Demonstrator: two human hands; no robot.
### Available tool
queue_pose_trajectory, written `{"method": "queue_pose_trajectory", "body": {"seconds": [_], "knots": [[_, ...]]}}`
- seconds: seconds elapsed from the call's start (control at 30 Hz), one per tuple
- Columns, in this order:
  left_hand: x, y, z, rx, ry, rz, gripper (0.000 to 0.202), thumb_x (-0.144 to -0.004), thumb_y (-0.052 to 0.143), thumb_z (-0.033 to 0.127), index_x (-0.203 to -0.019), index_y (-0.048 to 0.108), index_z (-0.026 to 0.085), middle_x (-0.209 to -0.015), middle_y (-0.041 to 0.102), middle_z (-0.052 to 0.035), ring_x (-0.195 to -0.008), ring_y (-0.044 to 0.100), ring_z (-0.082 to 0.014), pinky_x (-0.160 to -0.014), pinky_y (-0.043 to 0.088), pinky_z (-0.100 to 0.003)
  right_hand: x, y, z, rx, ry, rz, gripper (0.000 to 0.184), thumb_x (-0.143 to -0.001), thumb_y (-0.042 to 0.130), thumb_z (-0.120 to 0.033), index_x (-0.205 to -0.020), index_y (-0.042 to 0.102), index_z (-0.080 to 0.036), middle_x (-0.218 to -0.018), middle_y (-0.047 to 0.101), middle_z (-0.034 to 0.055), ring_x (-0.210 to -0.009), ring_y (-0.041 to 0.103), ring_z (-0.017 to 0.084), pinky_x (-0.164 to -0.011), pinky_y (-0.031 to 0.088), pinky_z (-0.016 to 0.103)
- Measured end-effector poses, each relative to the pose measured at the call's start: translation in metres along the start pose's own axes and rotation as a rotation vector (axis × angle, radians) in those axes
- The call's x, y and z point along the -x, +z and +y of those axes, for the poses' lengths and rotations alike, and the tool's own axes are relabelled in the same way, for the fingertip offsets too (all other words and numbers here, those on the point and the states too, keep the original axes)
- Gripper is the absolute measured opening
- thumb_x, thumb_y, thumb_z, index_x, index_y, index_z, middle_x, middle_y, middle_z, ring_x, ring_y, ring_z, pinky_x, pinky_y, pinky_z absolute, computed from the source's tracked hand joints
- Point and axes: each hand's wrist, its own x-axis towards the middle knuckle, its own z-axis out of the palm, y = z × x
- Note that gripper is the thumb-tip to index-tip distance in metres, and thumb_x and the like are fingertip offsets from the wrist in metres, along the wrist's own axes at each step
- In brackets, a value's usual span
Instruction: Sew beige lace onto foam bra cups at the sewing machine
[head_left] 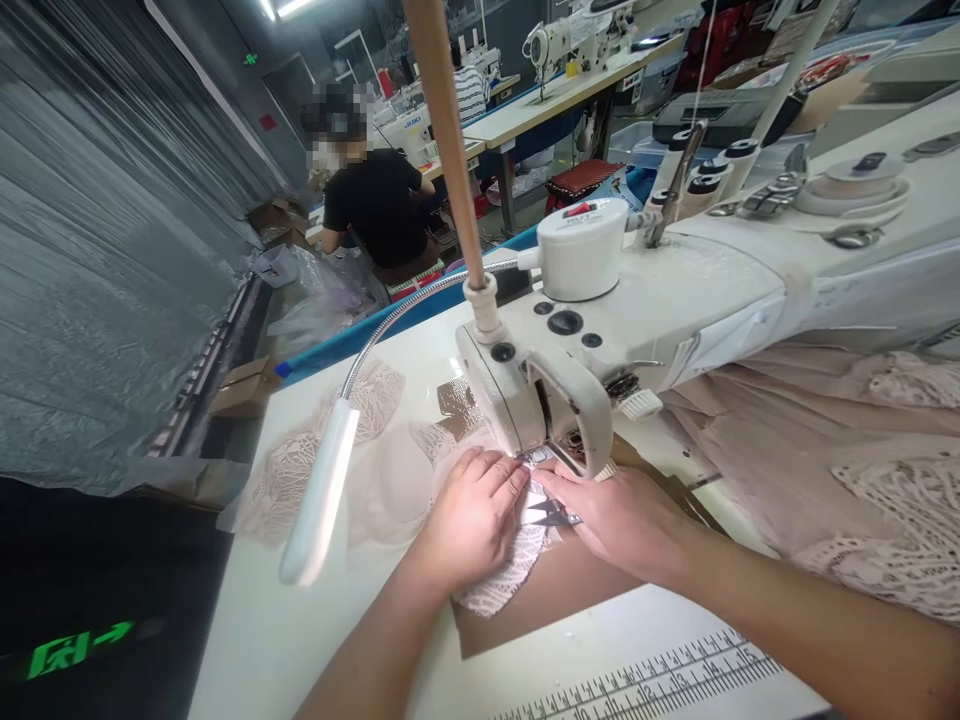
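Lace piece (496, 590) at sewing machine (501, 400), long axis near-left to far-right. My left hand (474, 515), loosely flat, presses it; right hand (626, 515) curls round snips (555, 515). White table (259, 640); person (379, 205) seated far left.

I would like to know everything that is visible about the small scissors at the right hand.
The small scissors look metallic, with two pointed blades spread in a narrow V, tips toward the picture's left. The blades lie over the pale lace piece, on the wearer's side of the sewing machine head. The right hand holds them, hiding the handles. Whether the blades touch the lace is unclear.
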Motion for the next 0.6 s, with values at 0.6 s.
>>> {"method": "queue_pose_trajectory", "body": {"seconds": [0.6], "knots": [[0.0022, 0.0025, -0.0014, 0.018, -0.002, 0.009, 0.036, -0.085, 0.046, 0.012, -0.119, 0.054, 0.014, -0.116, 0.062, -0.0134, -0.108, 0.050, -0.0294, -0.088, 0.045, -0.045, 0.0045, 0.0072, 0.0058, -0.133, -0.057, 0.086, 0.041, -0.074, 0.050, -0.009, -0.110, 0.064, -0.023, -0.086, 0.069, 0.0050, -0.072, 0.061, 0.018, -0.060, 0.041, 0.026]]}}
